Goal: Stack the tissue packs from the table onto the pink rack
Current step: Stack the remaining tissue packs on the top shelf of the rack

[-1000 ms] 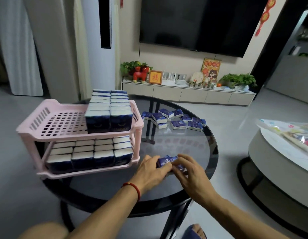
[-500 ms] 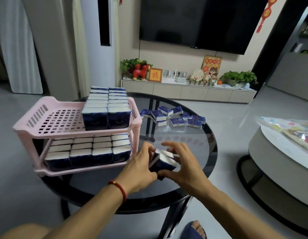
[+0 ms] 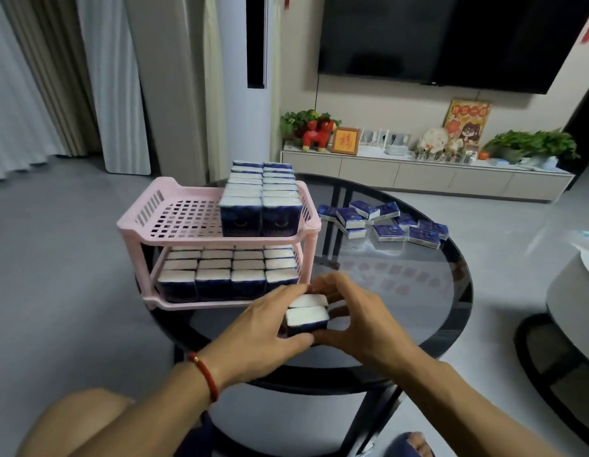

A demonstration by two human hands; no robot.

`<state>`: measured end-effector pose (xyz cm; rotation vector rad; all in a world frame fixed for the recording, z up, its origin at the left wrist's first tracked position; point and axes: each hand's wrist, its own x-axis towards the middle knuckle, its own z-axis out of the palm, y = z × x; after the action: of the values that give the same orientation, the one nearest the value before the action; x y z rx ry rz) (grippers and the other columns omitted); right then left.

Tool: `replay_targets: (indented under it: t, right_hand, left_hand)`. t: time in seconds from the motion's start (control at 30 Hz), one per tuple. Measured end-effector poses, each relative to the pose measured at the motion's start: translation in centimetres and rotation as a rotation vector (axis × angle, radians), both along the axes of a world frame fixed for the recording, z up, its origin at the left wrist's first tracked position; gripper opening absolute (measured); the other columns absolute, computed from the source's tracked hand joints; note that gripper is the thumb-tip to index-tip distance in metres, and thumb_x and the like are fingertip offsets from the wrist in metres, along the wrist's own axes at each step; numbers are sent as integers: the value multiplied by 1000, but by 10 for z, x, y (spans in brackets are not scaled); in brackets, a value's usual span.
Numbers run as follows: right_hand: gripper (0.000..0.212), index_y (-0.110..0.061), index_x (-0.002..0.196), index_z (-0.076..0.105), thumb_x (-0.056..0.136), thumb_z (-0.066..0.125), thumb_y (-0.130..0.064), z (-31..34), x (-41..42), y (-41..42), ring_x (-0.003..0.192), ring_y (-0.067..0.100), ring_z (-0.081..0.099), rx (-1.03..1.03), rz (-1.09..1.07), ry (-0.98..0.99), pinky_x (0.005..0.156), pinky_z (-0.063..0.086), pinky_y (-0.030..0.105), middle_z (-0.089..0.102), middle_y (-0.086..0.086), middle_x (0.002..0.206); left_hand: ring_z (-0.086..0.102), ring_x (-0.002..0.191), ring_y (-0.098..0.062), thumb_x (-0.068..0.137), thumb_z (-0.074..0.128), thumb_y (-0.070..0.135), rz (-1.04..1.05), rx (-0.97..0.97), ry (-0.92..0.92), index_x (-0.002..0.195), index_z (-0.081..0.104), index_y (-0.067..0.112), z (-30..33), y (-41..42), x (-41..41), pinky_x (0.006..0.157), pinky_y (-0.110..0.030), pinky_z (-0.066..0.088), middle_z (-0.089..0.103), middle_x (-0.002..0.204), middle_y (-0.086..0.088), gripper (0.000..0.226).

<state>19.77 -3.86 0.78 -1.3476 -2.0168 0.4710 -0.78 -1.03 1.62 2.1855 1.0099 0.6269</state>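
A small bundle of upright tissue packs point(image 3: 307, 316), white tops up and dark blue sides, is held between both hands just above the round glass table point(image 3: 418, 285). My left hand point(image 3: 263, 328) grips its left side and my right hand point(image 3: 355, 319) grips its right side. The two-tier pink rack point(image 3: 174, 222) stands at the table's left. Its upper tier holds two rows of packs point(image 3: 261, 199) on its right half. The lower tier point(image 3: 227, 272) is filled with packs. Several loose packs point(image 3: 385, 222) lie at the table's far side.
A TV cabinet point(image 3: 418, 176) with plants and ornaments stands against the far wall under a dark screen. A second round table point(image 3: 573, 291) is at the right edge. My knee point(image 3: 82, 420) and a slippered foot point(image 3: 408, 445) show below the table.
Both hands have turned the packs upright from lying flat on the glass and lifted them a little, shifting left toward the rack's front corner. The camera has swung left.
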Motion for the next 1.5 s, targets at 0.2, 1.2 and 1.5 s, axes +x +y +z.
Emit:
replay_targets:
  t: [0.2,1.2,1.5]
  right_hand:
    - [59,-29,130,50,83,85,-33,23,-37,-5,113,5,66,73,119,233,88,58,22,63,-20,126]
    - [44,-35,106,66,90,61,6,27,-43,30,76,14,69,230,-226,402,58,55,24,70,-13,90]
    - [44,-34,108,66,90,62,6,27,-45,30,76,13,69,232,-240,371,58,55,22,70,-12,91]
  left_hand:
    - [65,102,6,81,83,40,100,151,-15,122,61,43,45,-7,-54,87,-17,52,69,108,27,47]
    - [67,100,-18,89,72,-4,278,-155,-19,127,63,14,137,184,-90,62,-17,58,68,114,-8,43]
    - [66,109,-17,78,85,10,203,12,286,125,64,30,131,189,-92,97,-39,54,71,117,7,55]
